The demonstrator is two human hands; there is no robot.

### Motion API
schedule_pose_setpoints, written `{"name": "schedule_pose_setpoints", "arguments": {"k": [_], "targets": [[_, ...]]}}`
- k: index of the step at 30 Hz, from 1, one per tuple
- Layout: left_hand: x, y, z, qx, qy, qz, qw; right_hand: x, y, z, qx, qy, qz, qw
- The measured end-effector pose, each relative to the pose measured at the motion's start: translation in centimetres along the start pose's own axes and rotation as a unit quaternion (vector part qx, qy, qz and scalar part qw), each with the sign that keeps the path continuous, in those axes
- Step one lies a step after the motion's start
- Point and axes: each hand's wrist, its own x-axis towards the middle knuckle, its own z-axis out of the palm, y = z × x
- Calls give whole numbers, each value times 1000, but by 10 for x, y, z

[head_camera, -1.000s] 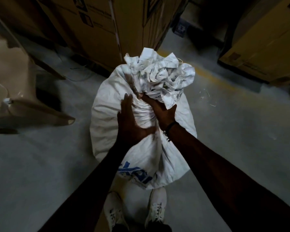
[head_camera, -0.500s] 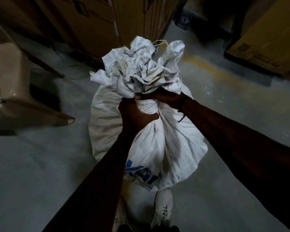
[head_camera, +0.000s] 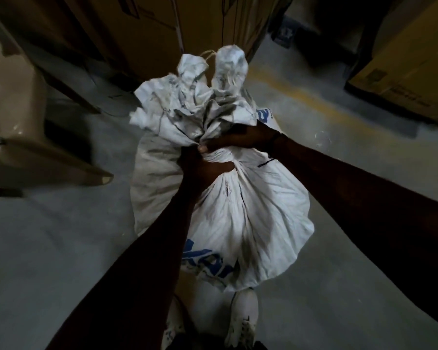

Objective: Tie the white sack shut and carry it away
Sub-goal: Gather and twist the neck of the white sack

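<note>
Now both hands are clamped on the sack's (head_camera: 238,213) twisted neck, the left hand (head_camera: 202,170) just under the right hand (head_camera: 240,140), where a second ago they only pressed it, so the neck looks gathered but not yet tied.

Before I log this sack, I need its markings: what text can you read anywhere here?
white sack: blue letters, roughly "kar", partly folded under; not fully readable.
white sack, upper right: blue print fragment, unreadable.
cardboard box: dark printed line, too blurred.
cardboard boxes behind: printed symbols, no legible words.
</note>
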Motion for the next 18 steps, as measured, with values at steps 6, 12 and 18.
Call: {"name": "schedule_pose_setpoints", "arguments": {"k": [6,12,18], "targets": [[-18,14,-21,101,-28,71,992,-58,3,21,28,219,28,975],[-65,22,-76,32,-71,109,991,-123,-14,70,24,213,136,967],[-129,31,-169,102,-35,107,988,-151,-102,92,34,150,142,978]]}}
